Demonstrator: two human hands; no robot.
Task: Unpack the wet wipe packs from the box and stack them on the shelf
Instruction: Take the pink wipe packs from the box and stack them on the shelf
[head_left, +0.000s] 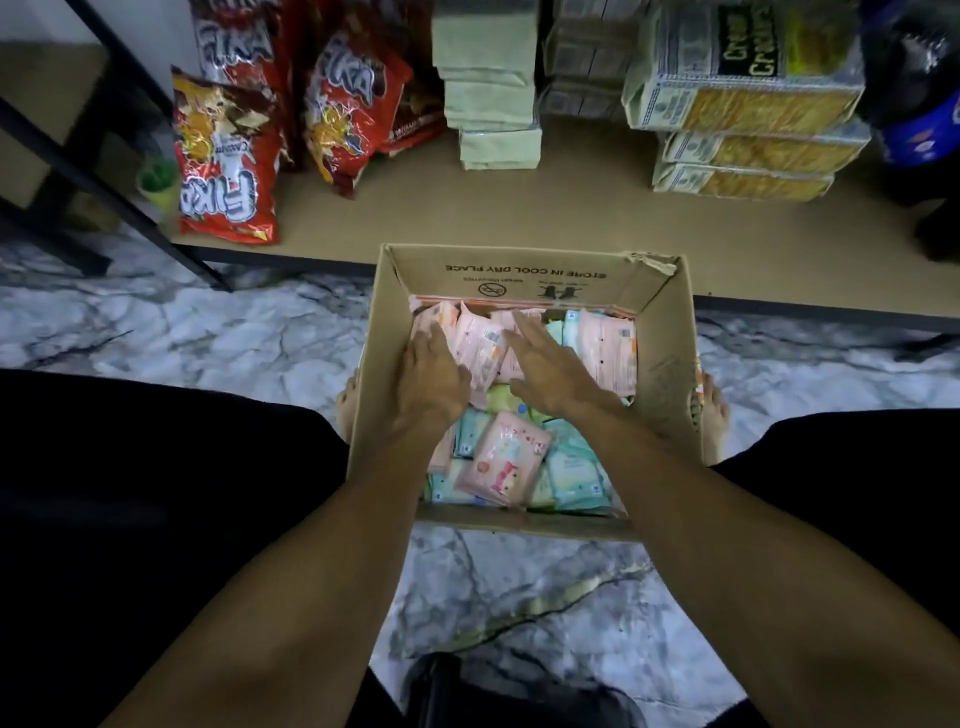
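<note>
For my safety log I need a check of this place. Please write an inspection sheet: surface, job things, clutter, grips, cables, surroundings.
Surface: shelf board, bare at the front middle.
Job's things: open box in front of the shelf, holding pink, green and blue wipe packs.
Clutter: red snack bags, pale stacked packs, cracker packs on the shelf.
Grips: left hand and right hand in the box, on pink packs; right fingers straight, left unclear.
Cables: nothing seen.
Surroundings: marble floor, black frame.

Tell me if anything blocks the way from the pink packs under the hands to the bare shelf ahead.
Only the box's far wall rises between the pink packs and the bare shelf; lifted over it, nothing visible blocks them.
</note>
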